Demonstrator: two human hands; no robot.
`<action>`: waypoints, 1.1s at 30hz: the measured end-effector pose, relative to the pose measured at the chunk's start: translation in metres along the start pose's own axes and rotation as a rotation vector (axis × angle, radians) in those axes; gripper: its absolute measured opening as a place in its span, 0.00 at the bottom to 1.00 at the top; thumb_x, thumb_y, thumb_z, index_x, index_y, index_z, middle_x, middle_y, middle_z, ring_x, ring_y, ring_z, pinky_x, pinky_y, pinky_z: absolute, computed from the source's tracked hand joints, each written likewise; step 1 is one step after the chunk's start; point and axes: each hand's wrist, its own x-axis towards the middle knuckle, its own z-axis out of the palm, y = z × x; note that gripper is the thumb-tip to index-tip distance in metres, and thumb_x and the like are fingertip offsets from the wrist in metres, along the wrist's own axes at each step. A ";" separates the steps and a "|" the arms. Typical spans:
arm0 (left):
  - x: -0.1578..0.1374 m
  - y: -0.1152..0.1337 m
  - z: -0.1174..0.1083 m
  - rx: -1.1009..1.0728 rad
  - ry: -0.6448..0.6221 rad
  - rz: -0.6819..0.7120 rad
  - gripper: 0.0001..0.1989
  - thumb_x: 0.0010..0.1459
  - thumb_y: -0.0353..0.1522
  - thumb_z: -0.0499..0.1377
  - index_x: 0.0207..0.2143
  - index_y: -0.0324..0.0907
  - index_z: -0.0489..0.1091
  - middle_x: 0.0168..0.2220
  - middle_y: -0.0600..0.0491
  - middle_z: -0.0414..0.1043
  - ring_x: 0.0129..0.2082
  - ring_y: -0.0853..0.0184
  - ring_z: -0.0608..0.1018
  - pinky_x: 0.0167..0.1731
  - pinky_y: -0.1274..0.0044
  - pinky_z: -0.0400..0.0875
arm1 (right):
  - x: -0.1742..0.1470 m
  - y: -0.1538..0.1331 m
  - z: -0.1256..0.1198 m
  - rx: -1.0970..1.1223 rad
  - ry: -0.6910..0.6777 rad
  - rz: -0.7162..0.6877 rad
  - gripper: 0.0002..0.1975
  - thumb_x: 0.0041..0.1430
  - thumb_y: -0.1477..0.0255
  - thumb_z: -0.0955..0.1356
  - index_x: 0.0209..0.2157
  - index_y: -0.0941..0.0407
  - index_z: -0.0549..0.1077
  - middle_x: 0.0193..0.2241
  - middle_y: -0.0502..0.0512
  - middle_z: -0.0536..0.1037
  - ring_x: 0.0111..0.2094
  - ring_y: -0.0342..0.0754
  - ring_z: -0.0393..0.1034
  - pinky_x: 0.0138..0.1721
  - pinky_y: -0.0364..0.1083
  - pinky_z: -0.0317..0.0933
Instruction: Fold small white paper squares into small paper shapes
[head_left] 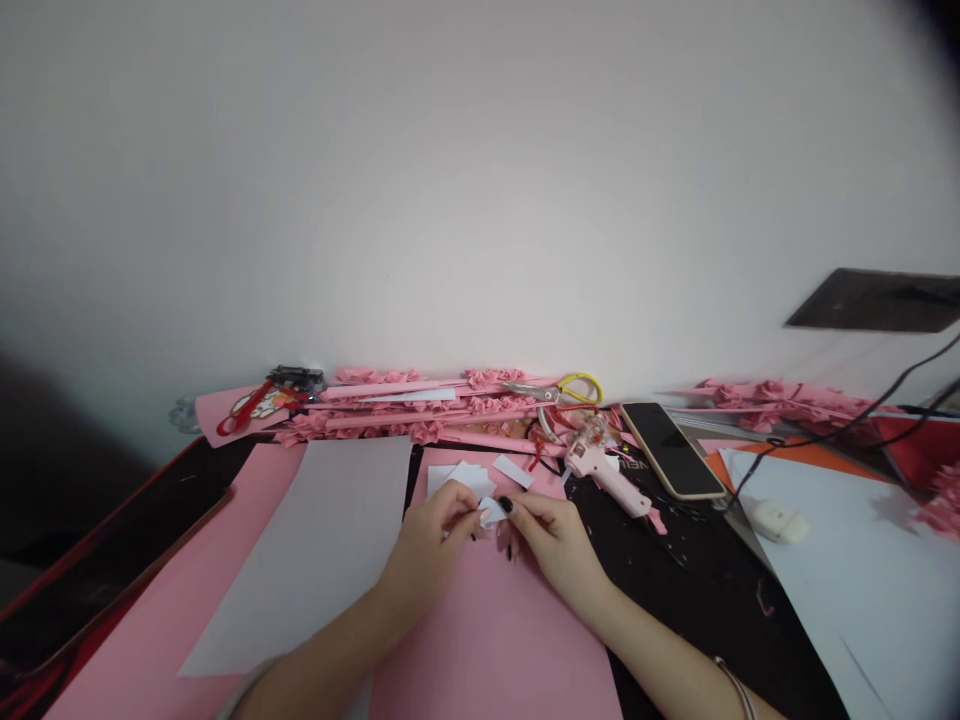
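Between my two hands is a small folded piece of white paper point(491, 512), pinched from both sides above a pink sheet point(495, 630). My left hand point(433, 535) grips its left edge with thumb and forefinger. On the other side, my right hand point(553, 545) pinches the right edge, its dark-nailed thumb on top. Just behind the fingers lie several small white paper squares point(466, 474) and a white paper strip point(513, 470). A pink glue gun point(611, 480) rests to the right of the strip.
Yellow-handled scissors point(559, 390) and pink paper flower stems point(420, 410) line the wall. Red-handled scissors point(244, 408) lie at the far left. A phone point(673, 450), black cables point(832, 435) and a white mouse-like object point(780, 522) are on the right. Large white paper point(322, 560) lies left.
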 end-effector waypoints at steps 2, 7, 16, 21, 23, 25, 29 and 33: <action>0.000 0.000 0.000 -0.014 -0.028 -0.017 0.04 0.55 0.31 0.52 0.27 0.43 0.62 0.23 0.58 0.70 0.26 0.69 0.74 0.28 0.79 0.64 | 0.001 -0.002 0.000 0.064 -0.023 0.036 0.17 0.58 0.66 0.62 0.20 0.58 0.72 0.14 0.49 0.71 0.13 0.39 0.61 0.18 0.39 0.56; 0.000 -0.002 0.002 -0.134 -0.048 -0.055 0.03 0.54 0.29 0.52 0.28 0.43 0.59 0.22 0.59 0.71 0.26 0.69 0.75 0.29 0.78 0.66 | 0.004 -0.003 0.000 0.208 -0.044 0.095 0.14 0.55 0.66 0.65 0.20 0.58 0.72 0.14 0.48 0.72 0.12 0.39 0.62 0.16 0.38 0.56; 0.003 0.000 0.003 -0.238 -0.076 -0.069 0.05 0.54 0.30 0.54 0.35 0.42 0.66 0.25 0.56 0.72 0.25 0.69 0.74 0.29 0.78 0.67 | 0.003 0.001 0.003 0.254 -0.014 0.120 0.08 0.53 0.68 0.66 0.28 0.59 0.72 0.17 0.50 0.75 0.13 0.42 0.67 0.16 0.39 0.60; 0.003 -0.001 0.001 -0.240 -0.077 -0.052 0.04 0.54 0.29 0.54 0.32 0.42 0.68 0.25 0.57 0.71 0.26 0.70 0.74 0.29 0.79 0.67 | 0.002 0.000 0.002 0.287 -0.052 0.129 0.09 0.53 0.67 0.66 0.27 0.59 0.72 0.20 0.53 0.77 0.17 0.44 0.71 0.19 0.41 0.64; 0.003 -0.001 0.001 -0.222 -0.057 -0.042 0.04 0.54 0.29 0.54 0.32 0.42 0.68 0.24 0.57 0.70 0.26 0.70 0.73 0.29 0.80 0.67 | 0.002 0.000 0.002 0.275 -0.081 0.118 0.09 0.54 0.67 0.65 0.29 0.58 0.72 0.22 0.54 0.77 0.19 0.45 0.72 0.21 0.42 0.65; 0.002 -0.002 0.000 -0.201 -0.036 -0.036 0.05 0.54 0.29 0.54 0.33 0.42 0.68 0.24 0.57 0.70 0.26 0.70 0.73 0.29 0.79 0.67 | 0.002 0.000 0.001 0.223 -0.088 0.097 0.10 0.54 0.67 0.64 0.30 0.58 0.73 0.23 0.54 0.77 0.20 0.45 0.71 0.23 0.43 0.65; 0.002 -0.001 -0.001 -0.158 -0.025 -0.041 0.05 0.54 0.29 0.53 0.32 0.42 0.68 0.24 0.57 0.70 0.27 0.69 0.73 0.30 0.79 0.66 | 0.001 0.000 -0.001 0.107 -0.085 0.053 0.10 0.56 0.68 0.64 0.31 0.58 0.74 0.22 0.53 0.76 0.21 0.44 0.71 0.24 0.42 0.65; 0.001 0.002 -0.002 -0.138 -0.018 -0.059 0.05 0.53 0.28 0.53 0.31 0.41 0.68 0.24 0.56 0.70 0.27 0.69 0.74 0.31 0.79 0.67 | 0.001 -0.002 -0.001 0.070 -0.080 0.047 0.10 0.55 0.68 0.64 0.32 0.58 0.75 0.22 0.53 0.76 0.21 0.44 0.70 0.24 0.42 0.65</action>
